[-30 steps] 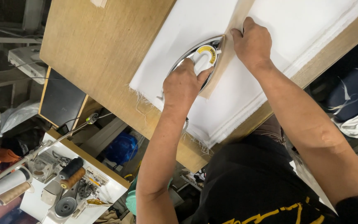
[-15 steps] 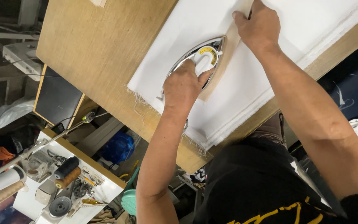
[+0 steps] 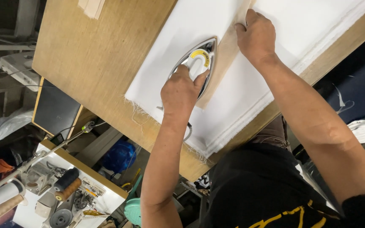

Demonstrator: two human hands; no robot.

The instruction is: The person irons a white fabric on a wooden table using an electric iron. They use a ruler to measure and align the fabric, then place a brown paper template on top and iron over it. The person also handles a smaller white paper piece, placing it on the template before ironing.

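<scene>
My left hand (image 3: 181,92) grips the white handle of an electric iron (image 3: 197,59) with a shiny metal base and a yellow dial. The iron rests on white cloth (image 3: 178,29), spread in layers over a wooden table (image 3: 89,63). Along the iron's right side a long tan strip (image 3: 220,63) lies diagonally on the cloth. My right hand (image 3: 256,36) presses down on the strip's far part, fingers curled over it, just beyond the iron's tip.
The cloth's frayed edge (image 3: 142,112) hangs near the table's front. Below left stands a white bench (image 3: 102,202) with thread spools (image 3: 66,184), a metal rod and small tools. A blue bag (image 3: 119,156) lies on the floor. Pale strips (image 3: 91,6) sit at the table's far edge.
My right hand has shifted a little farther along the tan strip, away from the iron. The iron and my left hand stay almost in the same place.
</scene>
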